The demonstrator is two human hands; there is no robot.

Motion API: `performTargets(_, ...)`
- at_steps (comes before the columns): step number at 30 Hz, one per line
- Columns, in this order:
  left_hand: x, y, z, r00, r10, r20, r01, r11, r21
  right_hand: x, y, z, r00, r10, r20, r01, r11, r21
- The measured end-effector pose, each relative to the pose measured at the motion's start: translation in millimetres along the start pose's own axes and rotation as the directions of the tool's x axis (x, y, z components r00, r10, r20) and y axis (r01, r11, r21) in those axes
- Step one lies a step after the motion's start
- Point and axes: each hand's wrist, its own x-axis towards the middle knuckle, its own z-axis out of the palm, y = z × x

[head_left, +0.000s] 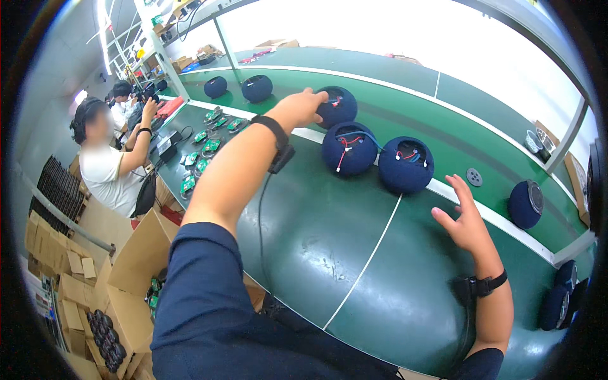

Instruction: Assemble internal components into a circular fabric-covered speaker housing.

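Observation:
My left hand point(299, 110) reaches far forward, its fingers and thumb against the left side of a dark blue round speaker housing point(339, 115) at the belt's edge. Red wires show in the opening on its top. Nearer to me sit a second speaker housing point(347, 159), with red and blue wires hanging over its front, and a third speaker housing point(405, 174), with wires in its open top. My right hand point(467, 221) hovers to the right of the third one, fingers spread, holding nothing. Both wrists wear black bands with cords.
Green circuit boards point(211, 145) with cables lie at the left on the green bench point(316, 253). More round housings point(257, 88) and a black disc point(474, 177) rest on the green belt. A co-worker point(114, 158) sits at the left, beyond an open cardboard box point(130, 272). Metal posts point(563, 139) frame the line.

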Motion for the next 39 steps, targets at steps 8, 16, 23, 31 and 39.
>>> performTargets(8,-81.2,-19.1,-18.3,0.991,-0.05,0.121,0.039,0.995,0.09,-3.0,3.0,2.3,0.998,-0.005,0.06,0.008,0.999,-0.048)
performTargets(16,-119.6,-31.2,1.3,0.999,-0.048,0.007,0.048,0.962,-0.269,-2.7,17.3,1.3,0.988,0.076,0.138,-0.065,0.995,-0.082)
performTargets(23,-74.6,-120.9,-0.6,0.879,-0.44,-0.186,0.373,0.876,-0.306,1.3,33.7,2.5,0.952,0.168,0.256,-0.07,0.932,-0.354)
performTargets(31,7.3,-201.9,46.4,0.76,-0.637,-0.127,0.621,0.77,-0.146,3.6,30.0,2.2,0.933,0.207,0.294,-0.089,0.926,-0.368)
performTargets(39,58.8,-227.5,69.8,0.779,-0.617,-0.108,0.605,0.786,-0.124,5.0,25.3,3.0,0.928,0.218,0.303,-0.102,0.929,-0.355)
